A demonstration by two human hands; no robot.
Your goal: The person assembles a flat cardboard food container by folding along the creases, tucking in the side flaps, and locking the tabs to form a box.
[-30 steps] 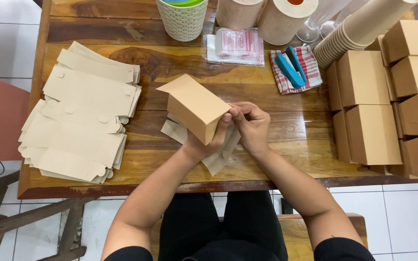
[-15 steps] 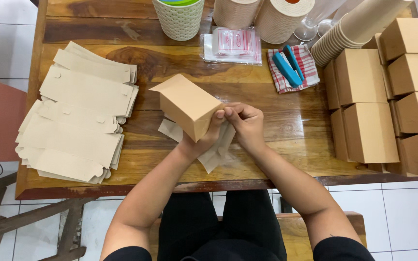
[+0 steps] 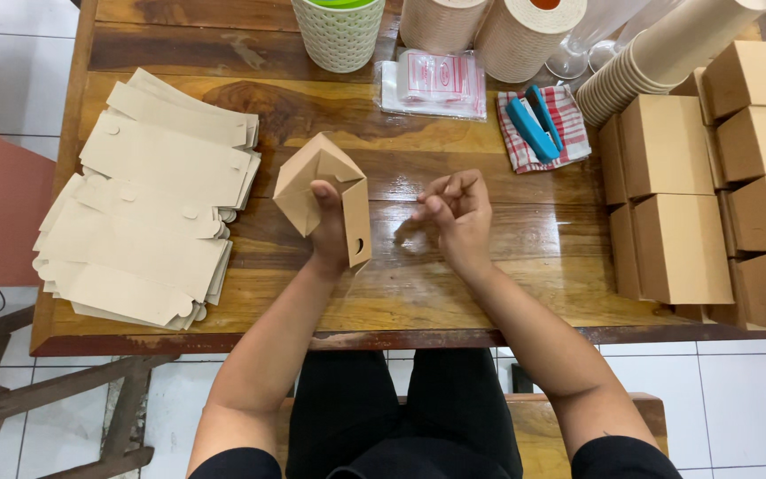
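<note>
1. Head view, looking straight down on a glossy brown wooden table with the person seated at its near edge.
2. Left hand: clenched around a small tan cardboard box, folded into shape. The thumb lies on the box's near face; the remaining fingers are hidden behind it. The box is lifted off the table and tilted, one corner pointing up and away, with a side panel hanging down to the right of the wrist.
3. Right hand: released, holding nothing, fingers loosely curled with the tips pointing left. It hovers just right of the box, a clear gap of bare table between them; no contact.
4. Box position: over the table's middle, directly above the left hand, between the flat stack and the right hand.
5. Left of the box: a fanned pile of flat, unfolded tan cardboard blanks, well apart from the hand.
6. Right edge: rows of finished closed tan cardboard boxes, well apart from the right hand.
7. Far side: a blue stapler on a red-and-white checked cloth, a clear plastic packet, a pale green woven basket, two paper rolls, and a lying stack of tan paper cups.
</note>
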